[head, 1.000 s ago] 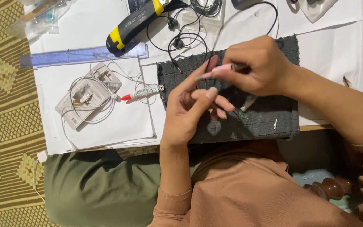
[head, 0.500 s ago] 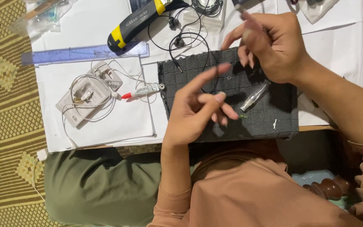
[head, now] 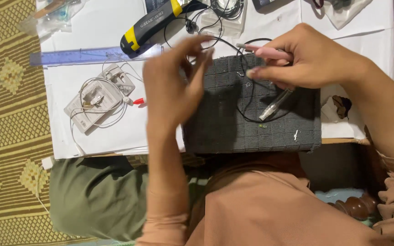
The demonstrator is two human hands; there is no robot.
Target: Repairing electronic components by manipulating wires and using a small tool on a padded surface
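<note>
- Pink pen-like tool (head: 266, 52), upper centre-right of frame, lies nearly level above the top edge of the grey mat (head: 251, 127).
- Right hand (head: 313, 59) enters from the right; fingers closed around the tool's rear half, one fingertip pressing down onto the mat.
- Left hand (head: 176, 89) raised at frame centre-left, forearm rising from the bottom edge; fingers loosely spread and curled, gripping nothing that shows. Motion-blurred.
- Thin black wire (head: 247, 98) loops over the mat; its upper run passes behind the hands.
- Clear slim tube (head: 275, 104) lies half under the right hand.
- Yellow-black tool (head: 156, 25) cut off at top edge; white surface (head: 106, 136) partly covered.
</note>
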